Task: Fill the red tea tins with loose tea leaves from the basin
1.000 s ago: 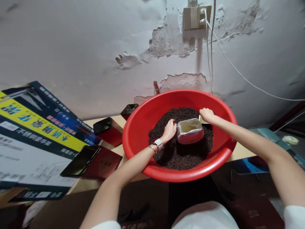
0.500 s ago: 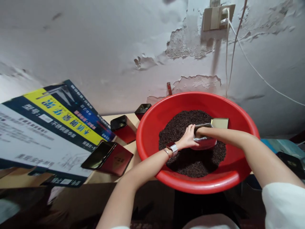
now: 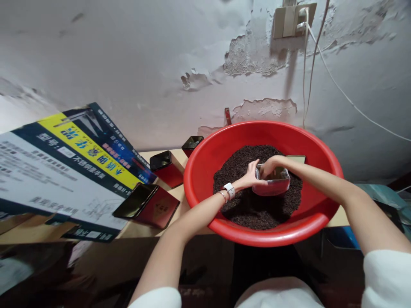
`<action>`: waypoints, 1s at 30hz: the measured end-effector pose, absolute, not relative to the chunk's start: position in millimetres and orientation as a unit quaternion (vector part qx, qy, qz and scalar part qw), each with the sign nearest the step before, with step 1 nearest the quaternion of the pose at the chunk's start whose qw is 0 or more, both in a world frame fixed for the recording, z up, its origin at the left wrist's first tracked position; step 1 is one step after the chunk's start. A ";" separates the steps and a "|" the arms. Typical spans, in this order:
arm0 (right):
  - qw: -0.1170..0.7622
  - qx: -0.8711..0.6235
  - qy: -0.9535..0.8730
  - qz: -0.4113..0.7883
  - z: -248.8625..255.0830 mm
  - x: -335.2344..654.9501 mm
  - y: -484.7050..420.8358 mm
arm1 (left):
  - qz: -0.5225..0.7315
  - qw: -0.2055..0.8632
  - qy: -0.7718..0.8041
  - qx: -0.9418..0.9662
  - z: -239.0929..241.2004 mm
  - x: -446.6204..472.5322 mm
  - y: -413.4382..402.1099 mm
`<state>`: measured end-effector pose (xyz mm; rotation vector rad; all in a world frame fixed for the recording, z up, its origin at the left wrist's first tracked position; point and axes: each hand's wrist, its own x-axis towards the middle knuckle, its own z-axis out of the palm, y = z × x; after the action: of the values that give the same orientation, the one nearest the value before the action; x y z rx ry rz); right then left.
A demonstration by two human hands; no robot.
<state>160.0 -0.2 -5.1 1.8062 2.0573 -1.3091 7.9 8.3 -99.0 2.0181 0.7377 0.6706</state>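
A red tin with a shiny clear plastic liner (image 3: pixel 271 187) sits on dark, dry, loose leaves (image 3: pixel 247 216) that look like tea, inside a large red basin (image 3: pixel 199 171). My left hand (image 3: pixel 250 176) grips the tin's left side, thumb along the near rim and fingers at the far side. From the right, my right hand (image 3: pixel 272 166) reaches down into the tin's mouth. Its fingertips are inside by the liner and partly hidden, so I cannot tell whether they hold anything. A pale flat lid or panel (image 3: pixel 296 159) leans behind my right forearm in the basin.
Left of the basin stand three red and black tins: a near one (image 3: pixel 157 207), a middle one (image 3: pixel 170 171) and a far one (image 3: pixel 192 144). A big printed cardboard box (image 3: pixel 80 171) is at far left. The peeling wall (image 3: pixel 144 77) carries a socket (image 3: pixel 290 21) with hanging cords.
My right hand has drawn back partway out of the tin, and its back now shows above the rim. The tin has tipped slightly, showing more of its liner. My left hand keeps its grip.
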 end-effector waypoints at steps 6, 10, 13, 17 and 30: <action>-0.117 0.560 0.748 -0.336 28.1 225.2 11.1 | 0.329 0.268 0.527 0.737 -79.5 -17.1 47.3; -0.170 0.676 0.713 -0.074 5.3 245.2 16.9 | 0.200 0.261 0.586 0.741 -83.4 -36.7 76.7; -0.116 0.696 0.707 -0.049 -18.2 247.0 18.7 | 0.156 0.248 0.595 0.748 -99.7 -28.7 78.2; -0.053 0.687 0.723 -0.049 -33.5 245.9 20.1 | 0.122 0.231 0.572 0.778 -131.1 -3.1 52.2; -0.021 0.669 0.742 -0.027 -25.4 242.4 20.8 | 0.076 0.208 0.596 0.771 -136.3 4.6 29.7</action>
<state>242.4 20.8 -25.4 2.1308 2.3640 -0.0866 4.6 29.7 -136.3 2.1468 1.6598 0.2120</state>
